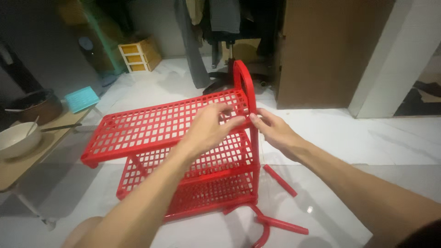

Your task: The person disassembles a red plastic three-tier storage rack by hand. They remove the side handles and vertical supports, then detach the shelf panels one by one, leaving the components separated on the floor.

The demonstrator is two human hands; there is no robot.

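Nearest the camera, loose red pieces lay on the white floor: a short straight tube [279, 180] beside the rack's right side and a curved leg piece [275, 225] near its front right corner. Just beyond them stood the red plastic rack [193, 174], its lower lattice shelves seated between uprights and its top shelf [156, 126] tilted, the left end hanging free and lower than the right.

At the top shelf's right edge, both hands were met at the upright post [254, 138]. The left hand [209, 128] was laid over the shelf's right corner, fingers curled and closed on the lattice edge. The right hand [275, 133] was pinched, thumb and fingertips together, on the post just where the corner joined it.

For the joint to be seated well, the shelf would probably need to be levelled first, so that the corner socket lined up straight with the post; pressure would best be kept close to the joint, since a thin lattice is likely to flex if pushed mid-span.

Farther off, at the left, a low counter [27, 160] carried a white bowl [16, 138]; a small drawer unit [138, 55] stood by the far wall.
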